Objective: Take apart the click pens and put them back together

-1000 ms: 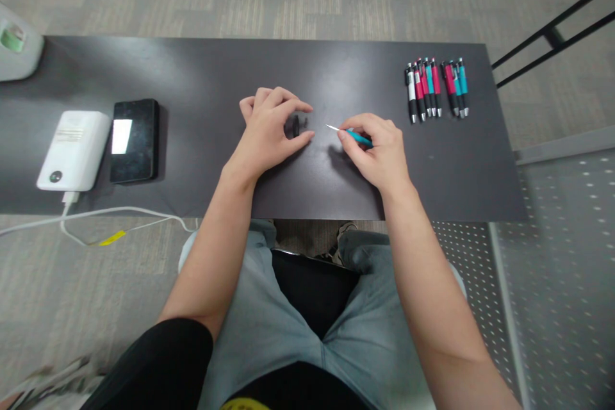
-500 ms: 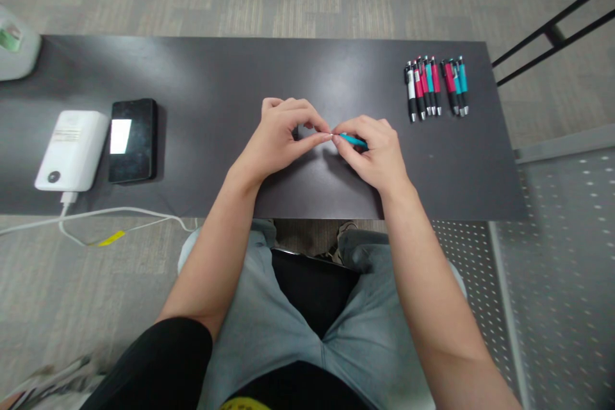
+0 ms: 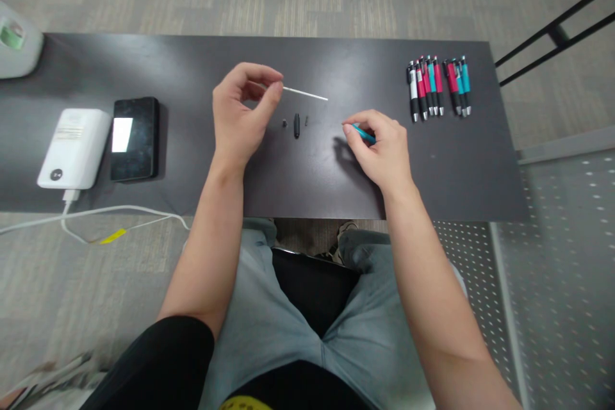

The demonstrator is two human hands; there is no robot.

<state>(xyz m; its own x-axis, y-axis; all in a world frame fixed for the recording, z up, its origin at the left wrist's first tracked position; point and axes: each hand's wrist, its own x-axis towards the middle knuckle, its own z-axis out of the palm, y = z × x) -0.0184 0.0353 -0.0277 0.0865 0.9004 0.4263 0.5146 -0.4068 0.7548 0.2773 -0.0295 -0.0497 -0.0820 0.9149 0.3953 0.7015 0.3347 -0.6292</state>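
Between thumb and fingers, my left hand (image 3: 245, 109) pinches a thin white pen refill (image 3: 307, 95), its free end pointing right over the table. My right hand (image 3: 379, 147) is closed around a blue pen barrel (image 3: 364, 134), apart from the refill. On the tabletop between the hands lie a black rubber pen grip (image 3: 296, 125), a small spring (image 3: 307, 120) to its right and a tiny metallic piece, probably the pen tip (image 3: 284, 123), to its left.
Several assembled pens (image 3: 425, 88) in white, red and blue lie in two groups at the right of the dark table (image 3: 202, 77). On the left are a black phone-like device (image 3: 135, 139) and a white power bank (image 3: 74, 148) with a white cable (image 3: 129, 208).
My left hand has moved up and left, drawing the white refill out of the blue barrel. The small parts on the table have come into view. My right hand stays nearly in place.
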